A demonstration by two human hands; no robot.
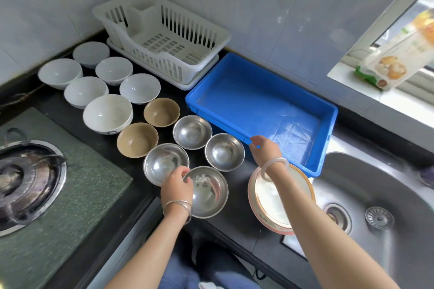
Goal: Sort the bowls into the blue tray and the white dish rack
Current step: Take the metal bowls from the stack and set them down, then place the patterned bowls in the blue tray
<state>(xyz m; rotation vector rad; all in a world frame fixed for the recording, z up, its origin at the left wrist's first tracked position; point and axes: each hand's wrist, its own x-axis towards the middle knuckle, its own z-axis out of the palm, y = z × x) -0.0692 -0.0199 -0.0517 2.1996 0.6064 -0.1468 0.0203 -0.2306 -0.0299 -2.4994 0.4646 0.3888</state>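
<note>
Several steel bowls sit on the black counter; my left hand [177, 186] pinches the left rim of the nearest steel bowl [207, 192]. My right hand [265, 148] grips the near edge of the empty blue tray [260, 105]. Behind the tray stands the empty white dish rack [162, 37]. Two brown bowls [161, 112] and several white bowls [108, 116] fill the counter's left part. A large pink-rimmed bowl [270, 204] lies under my right forearm.
A gas burner [25, 178] on a green stone slab is at the left. A steel sink [375, 197] with a loose strainer lies at the right. A food packet [397, 54] leans on the windowsill.
</note>
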